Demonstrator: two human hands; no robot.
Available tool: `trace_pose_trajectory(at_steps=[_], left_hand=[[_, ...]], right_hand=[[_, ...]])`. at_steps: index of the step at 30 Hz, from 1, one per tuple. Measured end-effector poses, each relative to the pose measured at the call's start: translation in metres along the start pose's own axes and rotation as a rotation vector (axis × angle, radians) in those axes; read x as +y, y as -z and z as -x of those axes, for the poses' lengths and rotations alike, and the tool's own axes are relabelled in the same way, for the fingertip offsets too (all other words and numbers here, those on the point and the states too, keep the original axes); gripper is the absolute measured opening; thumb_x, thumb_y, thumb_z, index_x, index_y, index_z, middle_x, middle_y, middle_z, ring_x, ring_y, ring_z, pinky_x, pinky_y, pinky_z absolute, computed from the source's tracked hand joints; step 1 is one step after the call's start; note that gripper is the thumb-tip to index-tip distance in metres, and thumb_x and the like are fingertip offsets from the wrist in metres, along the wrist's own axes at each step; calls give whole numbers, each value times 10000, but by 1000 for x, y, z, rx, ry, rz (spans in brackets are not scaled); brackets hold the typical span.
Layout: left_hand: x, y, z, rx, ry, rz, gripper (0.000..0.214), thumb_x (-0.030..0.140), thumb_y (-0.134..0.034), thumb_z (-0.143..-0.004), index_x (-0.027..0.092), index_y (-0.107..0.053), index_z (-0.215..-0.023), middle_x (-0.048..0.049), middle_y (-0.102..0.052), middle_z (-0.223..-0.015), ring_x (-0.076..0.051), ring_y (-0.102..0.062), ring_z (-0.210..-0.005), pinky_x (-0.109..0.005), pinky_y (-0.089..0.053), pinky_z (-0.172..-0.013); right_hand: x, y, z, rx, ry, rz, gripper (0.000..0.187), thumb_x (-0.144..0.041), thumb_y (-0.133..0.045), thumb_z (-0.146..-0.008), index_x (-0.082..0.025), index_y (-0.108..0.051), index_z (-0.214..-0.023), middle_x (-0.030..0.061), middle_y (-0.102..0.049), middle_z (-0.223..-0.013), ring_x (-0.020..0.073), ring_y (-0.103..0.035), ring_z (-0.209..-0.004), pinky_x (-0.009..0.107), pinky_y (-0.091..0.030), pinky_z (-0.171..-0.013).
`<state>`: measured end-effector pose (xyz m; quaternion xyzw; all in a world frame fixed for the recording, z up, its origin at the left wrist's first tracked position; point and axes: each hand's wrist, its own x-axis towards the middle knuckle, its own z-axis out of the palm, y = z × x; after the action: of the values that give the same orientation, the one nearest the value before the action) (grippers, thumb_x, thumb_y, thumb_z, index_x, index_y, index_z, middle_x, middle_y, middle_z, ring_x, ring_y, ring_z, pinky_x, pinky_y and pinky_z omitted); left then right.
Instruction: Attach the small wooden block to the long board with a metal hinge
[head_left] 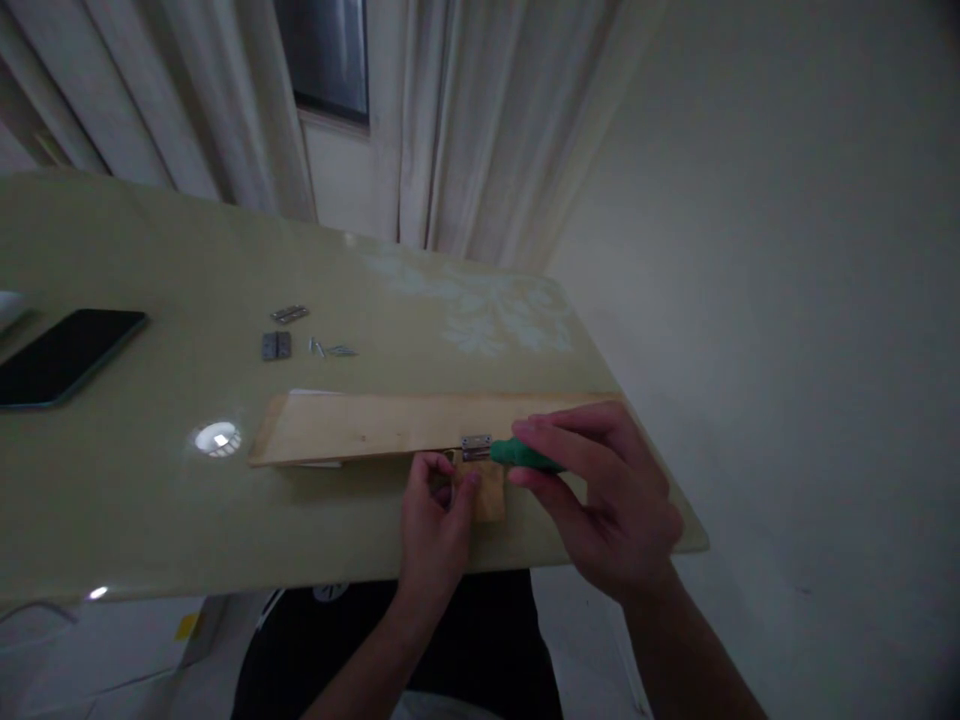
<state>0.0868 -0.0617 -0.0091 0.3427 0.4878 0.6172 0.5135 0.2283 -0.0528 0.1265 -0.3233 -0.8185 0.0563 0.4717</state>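
A small metal hinge [476, 441] lies across the seam between a long wooden board [360, 422] and a small wooden block [491, 497]. My right hand [611, 490] is closed around the green handle of a screwdriver [517, 453], held slanted with its front end at the hinge; its tip is hard to make out. At the block's left edge, the curled fingers and thumb of my left hand [439, 515] grip it just below the board. Something white [319, 392] shows from under the board.
Behind the board lie two more hinges [276, 346] and several screws [341, 351]. A black phone [67, 355] rests on the left of the glossy table [172, 520]. Curtains [495, 130] hang behind, and a wall [787, 350] borders the right side.
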Motion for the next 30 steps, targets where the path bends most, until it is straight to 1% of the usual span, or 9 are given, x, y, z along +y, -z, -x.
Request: trace_pose_trajectory(at_steps=[4,6,9,12,16,19,25,28,30], left_hand=[[-2,1,0,-13,17,-10,376,419,-776,-838,241,-454,-914,58,-562,-790,-88,-535,-558,-182,-401,-498],[-2,2,-1,-12,26,-12,378,425,-773,-840,243,-452,-922,56,-567,-791,-95,-541,-568,-189,-416,-504],[-1,2,-1,-11,29,-1,384,398,-792,-811,241,-455,-909,62,-549,-772,-96,-540,-576,-188,-418,-513],[1,2,-1,-8,20,12,385,368,-802,-792,238,-453,-889,66,-543,-760,-92,-539,-582,-184,-412,-526],[-2,2,-1,-5,28,1,368,394,-780,-828,244,-456,-915,48,-585,-818,-97,-556,-591,-192,-417,-524],[-2,2,-1,-3,30,-5,369,397,-783,-826,244,-460,-915,50,-581,-795,-100,-558,-584,-192,-414,-519],[4,1,-3,12,15,-7,389,386,-804,-782,239,-453,-866,59,-564,-738,-109,-585,-590,-184,-425,-520],[1,2,-4,20,47,-34,406,424,-799,-785,244,-450,-889,33,-608,-796,-136,-623,-626,-209,-466,-534],[-2,3,-4,19,74,-56,408,441,-788,-794,247,-450,-915,15,-633,-842,-146,-635,-641,-223,-477,-539]], right_hand=[[-7,12,-3,-233,-84,-54,564,-72,-587,-995,-250,-530,-1527,83,-578,-1510,210,-565,-1382,379,-489,-1175],[-8,14,-3,-227,-89,-102,566,-38,-579,-990,-262,-546,-1508,62,-623,-1474,195,-591,-1359,368,-501,-1166],[-4,9,0,-120,-41,-154,518,-50,-726,-915,-280,-661,-1375,30,-719,-1292,178,-690,-1183,314,-599,-1005],[-2,5,-1,-50,-35,-118,516,-105,-817,-860,-275,-689,-1329,18,-735,-1207,160,-710,-1091,278,-608,-943],[-3,15,-8,-215,-126,-56,530,-119,-682,-973,-260,-578,-1474,44,-684,-1371,156,-650,-1249,284,-526,-1098],[-4,21,-12,-261,-129,-95,466,-115,-682,-971,-267,-627,-1409,29,-712,-1336,158,-665,-1235,293,-528,-1099],[2,6,-7,-46,-127,-96,474,-146,-881,-799,-279,-729,-1228,-2,-780,-1116,164,-733,-994,288,-605,-911],[6,-5,-4,123,-198,-163,457,-165,-818,-873,-308,-708,-1292,4,-763,-1125,176,-725,-998,324,-610,-916],[7,-10,-5,310,-200,-261,429,-196,-719,-954,-316,-669,-1362,27,-725,-1152,200,-719,-1031,368,-627,-906]])
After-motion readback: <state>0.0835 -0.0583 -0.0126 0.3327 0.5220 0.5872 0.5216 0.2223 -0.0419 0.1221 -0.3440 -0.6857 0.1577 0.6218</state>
